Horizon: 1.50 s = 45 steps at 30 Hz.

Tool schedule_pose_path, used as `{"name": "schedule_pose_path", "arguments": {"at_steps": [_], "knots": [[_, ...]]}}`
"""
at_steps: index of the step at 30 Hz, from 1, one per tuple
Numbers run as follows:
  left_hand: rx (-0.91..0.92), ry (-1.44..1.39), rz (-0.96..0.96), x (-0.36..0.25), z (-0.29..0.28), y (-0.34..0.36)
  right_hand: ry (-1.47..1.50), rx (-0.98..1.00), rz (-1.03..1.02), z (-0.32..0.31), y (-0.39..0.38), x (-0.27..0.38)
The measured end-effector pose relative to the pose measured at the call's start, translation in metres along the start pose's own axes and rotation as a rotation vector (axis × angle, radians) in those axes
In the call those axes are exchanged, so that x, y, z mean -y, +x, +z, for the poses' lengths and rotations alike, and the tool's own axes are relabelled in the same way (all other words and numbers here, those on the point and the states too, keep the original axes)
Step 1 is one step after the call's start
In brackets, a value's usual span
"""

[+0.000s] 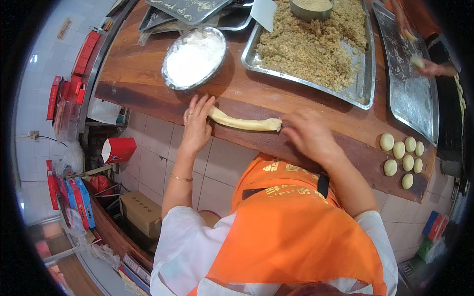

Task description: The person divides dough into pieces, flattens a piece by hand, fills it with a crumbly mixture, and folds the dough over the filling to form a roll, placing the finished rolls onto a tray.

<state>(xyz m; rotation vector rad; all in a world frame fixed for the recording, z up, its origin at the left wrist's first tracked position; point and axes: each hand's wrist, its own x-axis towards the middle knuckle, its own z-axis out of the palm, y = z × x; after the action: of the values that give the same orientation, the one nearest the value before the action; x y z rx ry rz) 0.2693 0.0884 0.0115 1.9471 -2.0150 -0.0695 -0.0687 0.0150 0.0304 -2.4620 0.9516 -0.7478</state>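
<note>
The right hand (310,134) is blurred, so its grip is hard to read; it seems to lie flat over the right end of the single dough rope (245,123), hiding that tip. The left hand (197,126) rests open, fingers spread, on the rope's left end. The rope lies along the near edge of the wooden desk (143,74). Seven dough balls (402,157) sit to the right. One round pan of flour (194,57) and one tray of crumbly filling (313,44), cut off at the top, stand behind.

Wooden counter (148,74) bears dough rope (245,123), trays (368,74), balls (401,157).
</note>
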Motion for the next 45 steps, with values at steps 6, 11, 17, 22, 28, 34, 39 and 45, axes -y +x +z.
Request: {"name": "schedule_pose_path", "arguments": {"at_steps": [6, 11, 17, 22, 28, 34, 39, 45], "knots": [[0.147, -0.363, -0.084, 0.021, -0.021, 0.016, 0.072, 0.187, -0.101, 0.059, 0.033, -0.001], [0.115, -0.873, -0.25, 0.027, -0.045, 0.022, 0.221, 0.068, 0.149, -0.01, 0.021, -0.003], [0.085, -0.234, 0.016, 0.03, -0.012, 0.028, -0.038, 0.02, 0.024, -0.009, 0.011, -0.012], [-0.03, -0.439, 0.032, -0.07, -0.013, 0.052, 0.234, -0.363, 0.417, -0.045, -0.021, -0.042], [0.423, -0.635, 0.552, -0.245, 0.077, 0.1, 0.338, -0.774, 0.392, -0.081, -0.046, -0.052], [0.183, -0.323, 0.94, -0.269, 0.123, 0.093, 0.242, -0.781, 0.462, -0.09, -0.087, -0.052], [0.25, -0.167, 0.852, -0.288, 0.12, 0.107, 0.337, -0.801, 0.463, -0.091, -0.083, -0.056], [0.289, -0.489, 0.937, -0.286, 0.133, 0.129, 0.176, -0.754, 0.322, -0.106, -0.08, -0.045]]}}
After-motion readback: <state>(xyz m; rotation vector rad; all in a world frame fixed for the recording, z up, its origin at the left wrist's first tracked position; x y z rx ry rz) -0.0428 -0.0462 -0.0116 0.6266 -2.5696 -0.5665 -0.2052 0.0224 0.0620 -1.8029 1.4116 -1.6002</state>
